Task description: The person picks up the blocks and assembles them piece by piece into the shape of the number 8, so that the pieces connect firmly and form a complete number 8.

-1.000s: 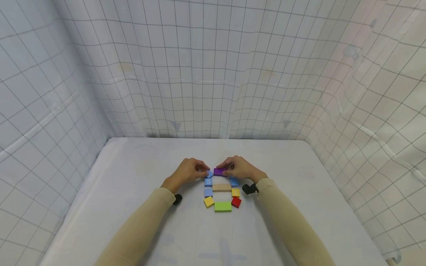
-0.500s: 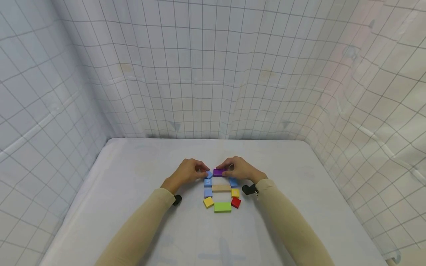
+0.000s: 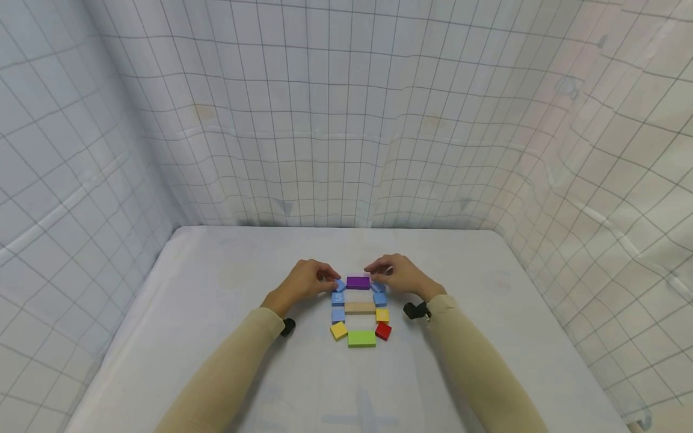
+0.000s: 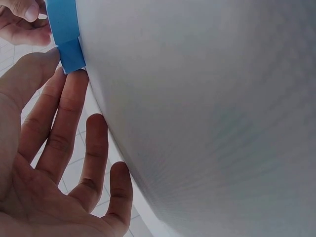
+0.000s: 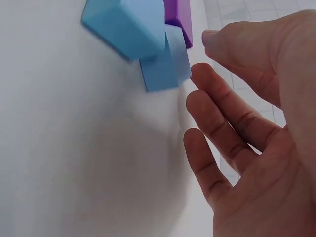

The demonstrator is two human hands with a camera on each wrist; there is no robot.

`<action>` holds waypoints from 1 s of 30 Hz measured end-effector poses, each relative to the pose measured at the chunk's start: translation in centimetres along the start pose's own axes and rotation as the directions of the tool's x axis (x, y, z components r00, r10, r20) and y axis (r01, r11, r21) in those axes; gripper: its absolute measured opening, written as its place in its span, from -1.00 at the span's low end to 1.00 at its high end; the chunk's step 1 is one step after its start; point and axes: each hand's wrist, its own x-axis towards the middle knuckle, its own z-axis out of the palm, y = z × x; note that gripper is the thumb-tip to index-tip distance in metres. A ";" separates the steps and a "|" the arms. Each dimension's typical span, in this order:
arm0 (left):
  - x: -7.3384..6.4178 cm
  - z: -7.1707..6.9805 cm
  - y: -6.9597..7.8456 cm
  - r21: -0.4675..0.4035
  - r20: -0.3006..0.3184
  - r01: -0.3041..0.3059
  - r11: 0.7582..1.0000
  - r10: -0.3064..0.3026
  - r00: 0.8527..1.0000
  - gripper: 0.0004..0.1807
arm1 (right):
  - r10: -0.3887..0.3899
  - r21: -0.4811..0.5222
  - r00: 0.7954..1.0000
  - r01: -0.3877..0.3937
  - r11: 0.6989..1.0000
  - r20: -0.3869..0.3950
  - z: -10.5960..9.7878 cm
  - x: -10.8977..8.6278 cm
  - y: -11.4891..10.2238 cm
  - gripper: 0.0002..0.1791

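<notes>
My left hand (image 3: pixel 307 281) pinches a small blue block (image 4: pixel 71 56) between thumb and fingertips, at the far left corner of a ring of blocks. The other fingers spread loosely. On the opposite corner, my right hand (image 3: pixel 402 275) hovers beside a tilted blue block (image 5: pixel 160 71), thumb and fingers apart with nothing between them. Between the two hands lies a purple block (image 3: pixel 358 282). Just nearer sit a blue block marked 5 (image 3: pixel 338 299) on the left and another blue block (image 3: pixel 380 299) on the right.
A plain wooden plank (image 3: pixel 360 308) crosses the ring, between a blue block (image 3: pixel 338 315) and a yellow block (image 3: pixel 382 315). Nearer lie another yellow block (image 3: pixel 338 331), a long green block (image 3: pixel 361 338) and a red block (image 3: pixel 383 331). Grid-patterned curtains (image 3: pixel 346 150) surround the white table (image 3: pixel 216 258).
My right hand has let go of the purple block and moved right, uncovering the blue block at the far right corner. The left hand stays in place.
</notes>
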 end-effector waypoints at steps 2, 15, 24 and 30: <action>0.0 0.0 0.0 0.001 0.001 0.002 1.000 -0.002 1.000 -0.76 | 0.001 -0.002 1.000 -0.001 1.000 -0.009 -0.2 -0.2 0.3 -0.71; 0.0 0.1 0.0 0.010 -0.004 0.007 1.000 -0.007 1.000 -0.75 | -0.029 0.023 0.999 0.028 0.999 0.019 -0.6 -1.0 0.1 -0.70; 0.1 0.2 0.0 0.007 -0.004 0.023 1.000 -0.023 1.000 -0.75 | -0.010 0.014 1.000 0.010 1.000 0.015 -0.3 -0.9 -0.1 -0.70; 0.0 0.2 0.0 0.001 -0.007 0.028 1.000 -0.028 1.000 -0.75 | 0.006 0.008 1.000 -0.006 1.000 0.027 0.3 -0.6 -0.3 -0.65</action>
